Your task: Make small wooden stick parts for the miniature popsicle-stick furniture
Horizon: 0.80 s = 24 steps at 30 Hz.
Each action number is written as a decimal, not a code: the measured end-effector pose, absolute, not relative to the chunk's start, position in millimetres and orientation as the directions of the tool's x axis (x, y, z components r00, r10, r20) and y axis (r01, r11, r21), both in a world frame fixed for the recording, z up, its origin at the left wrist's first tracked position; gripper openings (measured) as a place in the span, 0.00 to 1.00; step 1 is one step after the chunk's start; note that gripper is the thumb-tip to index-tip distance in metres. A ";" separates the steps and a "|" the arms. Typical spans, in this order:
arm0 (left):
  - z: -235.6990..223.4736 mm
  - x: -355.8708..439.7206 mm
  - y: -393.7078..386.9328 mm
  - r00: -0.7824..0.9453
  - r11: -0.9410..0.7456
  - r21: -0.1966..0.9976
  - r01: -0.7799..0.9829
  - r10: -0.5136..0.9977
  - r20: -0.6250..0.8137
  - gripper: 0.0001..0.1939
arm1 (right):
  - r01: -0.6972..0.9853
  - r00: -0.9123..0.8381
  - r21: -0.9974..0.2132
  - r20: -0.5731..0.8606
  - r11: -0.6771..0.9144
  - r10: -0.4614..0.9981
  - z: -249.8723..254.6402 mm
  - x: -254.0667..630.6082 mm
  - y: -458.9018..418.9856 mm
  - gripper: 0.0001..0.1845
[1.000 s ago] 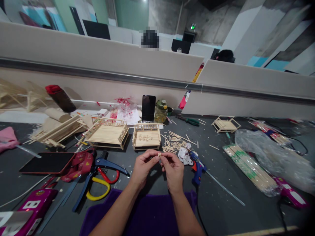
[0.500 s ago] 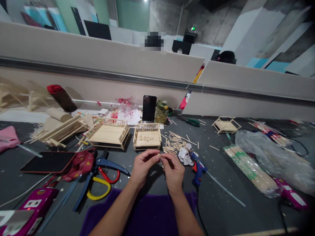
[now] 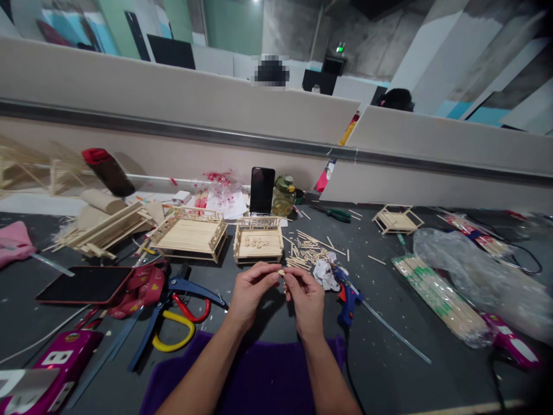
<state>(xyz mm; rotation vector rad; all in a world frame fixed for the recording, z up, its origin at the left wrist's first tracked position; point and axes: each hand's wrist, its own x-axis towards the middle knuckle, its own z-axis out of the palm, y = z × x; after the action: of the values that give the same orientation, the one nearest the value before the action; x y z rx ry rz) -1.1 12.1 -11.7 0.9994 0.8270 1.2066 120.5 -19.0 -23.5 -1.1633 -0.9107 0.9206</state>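
Observation:
Between the fingertips of my left hand (image 3: 253,293) and my right hand (image 3: 305,297) is a small pale wooden piece (image 3: 281,272), pinched from both sides; its exact shape is mostly hidden. Just beyond my hands stands a miniature bench of wooden sticks (image 3: 259,249), with several tiny wooden bits on its seat. A larger stick-built bench (image 3: 190,233) is to its left. Short cut sticks (image 3: 309,251) lie scattered beyond my right hand. Close to that hand are a crumpled white tissue (image 3: 325,275) and a blue glue gun (image 3: 349,302) with a clear glue stick.
Left of my hands lie blue-handled cutters (image 3: 190,286), yellow-and-red scissors (image 3: 175,340) and a dark tablet (image 3: 86,285). A phone (image 3: 262,190) stands upright at the back beside a green-lidded bottle (image 3: 284,196). Bagged sticks (image 3: 440,300) lie on the right. Purple cloth (image 3: 263,374) covers the front edge.
The small wooden piece has turned slightly between my fingertips and shows a little more. Both hands stay almost in the same place.

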 end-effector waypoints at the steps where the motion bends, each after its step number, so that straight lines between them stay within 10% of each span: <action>1: -11.6 -1.4 12.1 0.183 0.062 0.935 -0.349 0.983 0.003 0.10 | -0.119 0.353 -0.981 0.101 0.152 0.930 -23.2 120.3 -19.1 0.09; 24: -15.2 -1.9 12.0 0.184 -0.005 0.950 -0.313 0.981 0.065 0.09 | -0.138 0.361 -0.976 0.111 0.170 0.926 -18.5 118.9 -20.1 0.08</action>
<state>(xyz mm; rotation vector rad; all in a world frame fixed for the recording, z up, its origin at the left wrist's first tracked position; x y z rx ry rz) -1.9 12.0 -15.2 1.0848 0.8210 1.2256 118.9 -20.1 -18.5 -1.1343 -0.8929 0.9195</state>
